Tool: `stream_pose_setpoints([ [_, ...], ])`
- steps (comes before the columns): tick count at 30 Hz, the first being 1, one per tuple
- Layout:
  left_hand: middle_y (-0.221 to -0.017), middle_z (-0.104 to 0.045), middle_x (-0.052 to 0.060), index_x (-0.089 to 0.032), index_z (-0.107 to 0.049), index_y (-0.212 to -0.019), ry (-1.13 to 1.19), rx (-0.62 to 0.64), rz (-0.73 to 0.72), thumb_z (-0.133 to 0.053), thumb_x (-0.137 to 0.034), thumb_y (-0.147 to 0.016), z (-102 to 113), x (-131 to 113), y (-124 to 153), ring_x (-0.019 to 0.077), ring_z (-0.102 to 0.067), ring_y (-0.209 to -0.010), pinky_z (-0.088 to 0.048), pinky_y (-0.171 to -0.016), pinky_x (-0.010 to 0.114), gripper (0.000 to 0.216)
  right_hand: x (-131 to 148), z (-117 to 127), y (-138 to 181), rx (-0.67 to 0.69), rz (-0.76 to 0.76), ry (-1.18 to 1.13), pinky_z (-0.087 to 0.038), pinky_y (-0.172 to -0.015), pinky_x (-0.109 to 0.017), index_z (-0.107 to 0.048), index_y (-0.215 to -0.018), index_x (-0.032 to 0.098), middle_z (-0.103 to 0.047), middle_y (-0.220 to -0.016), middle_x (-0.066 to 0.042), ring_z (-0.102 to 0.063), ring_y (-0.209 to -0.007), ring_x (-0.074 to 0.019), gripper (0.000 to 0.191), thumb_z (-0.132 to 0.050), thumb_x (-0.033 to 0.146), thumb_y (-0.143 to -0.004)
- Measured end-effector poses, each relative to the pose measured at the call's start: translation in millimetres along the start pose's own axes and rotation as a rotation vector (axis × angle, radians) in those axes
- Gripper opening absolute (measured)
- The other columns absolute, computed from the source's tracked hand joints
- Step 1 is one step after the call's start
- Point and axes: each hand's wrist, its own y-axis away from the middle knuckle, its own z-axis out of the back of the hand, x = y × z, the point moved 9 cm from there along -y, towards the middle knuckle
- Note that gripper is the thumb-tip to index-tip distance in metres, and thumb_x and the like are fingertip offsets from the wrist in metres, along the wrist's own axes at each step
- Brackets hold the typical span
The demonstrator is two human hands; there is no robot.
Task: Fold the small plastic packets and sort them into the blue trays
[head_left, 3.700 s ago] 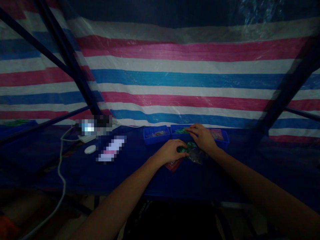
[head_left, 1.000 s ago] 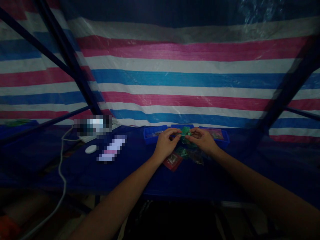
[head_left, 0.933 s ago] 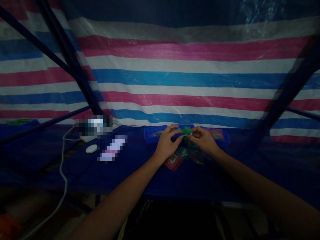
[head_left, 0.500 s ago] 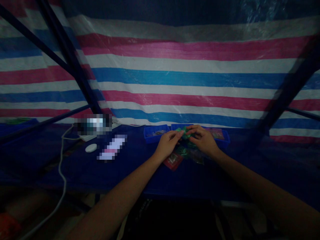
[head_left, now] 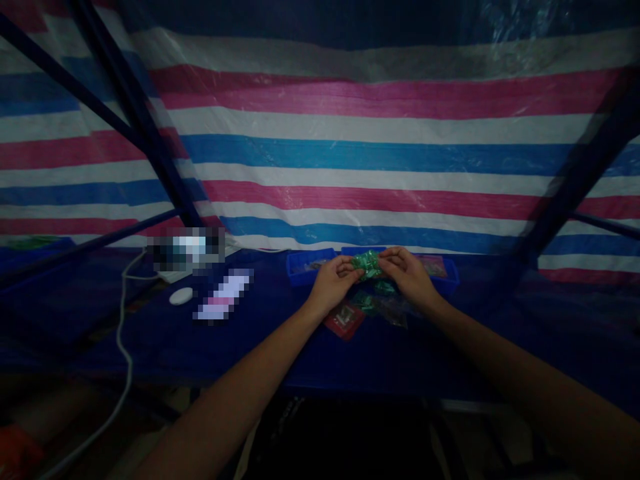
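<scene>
Between my two hands is a shiny green packet, raised above the table in front of the blue bins. My left hand is closed on its left edge, thumb on the near side. On its right edge, my right hand pinches the same packet. Below them, another green packet lies on the table beside a clear bag with dark contents. A red packet holding small pale pieces rests near my left wrist. What the green packet contains is too small to make out.
Blue bins stand along the back of the table; the right one holds a red packet. To the left are a white oval object, a blurred-out phone-like shape and a white cable. Striped sheeting hangs behind.
The green packet, mostly covered by my fingers before, now shows its face spread between both hands. My right fingers have shifted to its right edge.
</scene>
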Motion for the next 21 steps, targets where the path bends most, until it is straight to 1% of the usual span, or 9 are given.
stream_pose_setpoints([
  [2,-0.083,-0.069,0.003,-0.015,-0.062,-0.101,0.013,0.017,0.013,-0.081,-0.027,-0.076,-2,1,1,0.0124,-0.066,-0.073,-0.053,-0.075,0.029,0.033,-2,-5,1,0.027,-0.035,-0.006,-0.060,-0.081,-0.037,-0.059,-0.105,0.025,-0.071,-0.099,-0.003,-0.070,-0.084,-0.0188,0.039,-0.080,0.039,-0.075],
  [4,-0.085,-0.070,0.004,-0.015,-0.064,-0.101,0.015,0.027,0.037,-0.081,-0.028,-0.075,-3,3,1,0.0128,-0.066,-0.073,-0.053,-0.075,0.029,0.034,-6,-7,1,0.054,-0.058,-0.008,-0.061,-0.079,-0.037,-0.060,-0.105,0.024,-0.072,-0.099,-0.004,-0.070,-0.084,-0.0198,0.044,-0.084,0.038,-0.070],
  [8,-0.088,-0.071,0.005,-0.013,-0.066,-0.099,0.012,-0.011,0.066,-0.083,-0.030,-0.073,2,6,0,0.0136,-0.066,-0.076,-0.053,-0.075,0.030,0.035,-13,-1,-1,0.022,-0.079,-0.028,-0.061,-0.072,-0.034,-0.063,-0.100,0.022,-0.072,-0.099,-0.004,-0.070,-0.084,-0.0193,0.042,-0.086,0.036,-0.068],
  [10,-0.092,-0.072,0.006,-0.014,-0.066,-0.104,0.026,-0.020,0.057,-0.084,-0.030,-0.073,3,6,-1,0.0140,-0.067,-0.079,-0.053,-0.078,0.030,0.039,-15,1,-2,0.009,-0.084,-0.029,-0.060,-0.070,-0.032,-0.063,-0.100,0.022,-0.072,-0.099,-0.004,-0.070,-0.081,-0.0178,0.041,-0.086,0.035,-0.068],
  [12,-0.097,-0.073,0.008,-0.015,-0.065,-0.111,0.047,0.005,0.052,-0.084,-0.028,-0.073,1,6,-1,0.0144,-0.069,-0.082,-0.053,-0.081,0.031,0.045,-14,1,-2,0.020,-0.082,-0.014,-0.059,-0.068,-0.030,-0.064,-0.101,0.022,-0.073,-0.099,-0.004,-0.069,-0.079,-0.0167,0.041,-0.085,0.034,-0.068],
  [14,-0.096,-0.073,0.008,-0.015,-0.063,-0.114,0.058,0.038,0.058,-0.084,-0.026,-0.073,-3,6,0,0.0145,-0.069,-0.081,-0.054,-0.082,0.032,0.047,-12,-1,-1,0.046,-0.078,0.011,-0.059,-0.066,-0.030,-0.064,-0.100,0.022,-0.073,-0.098,-0.004,-0.069,-0.076,-0.0163,0.041,-0.085,0.035,-0.068],
  [17,-0.091,-0.073,0.006,-0.014,-0.062,-0.112,0.034,0.055,0.058,-0.083,-0.024,-0.073,-5,6,2,0.0144,-0.069,-0.078,-0.054,-0.081,0.032,0.045,-12,-4,0,0.076,-0.076,0.039,-0.058,-0.064,-0.030,-0.064,-0.100,0.022,-0.074,-0.096,-0.004,-0.069,-0.074,-0.0166,0.041,-0.085,0.037,-0.067],
  [21,-0.095,-0.073,0.008,-0.014,-0.061,-0.113,0.011,0.073,0.032,-0.081,-0.022,-0.074,-8,5,3,0.0155,-0.071,-0.082,-0.054,-0.082,0.032,0.044,-14,-7,2,0.094,-0.091,0.033,-0.056,-0.061,-0.028,-0.064,-0.099,0.022,-0.074,-0.094,-0.003,-0.069,-0.073,-0.0163,0.041,-0.086,0.037,-0.067],
])
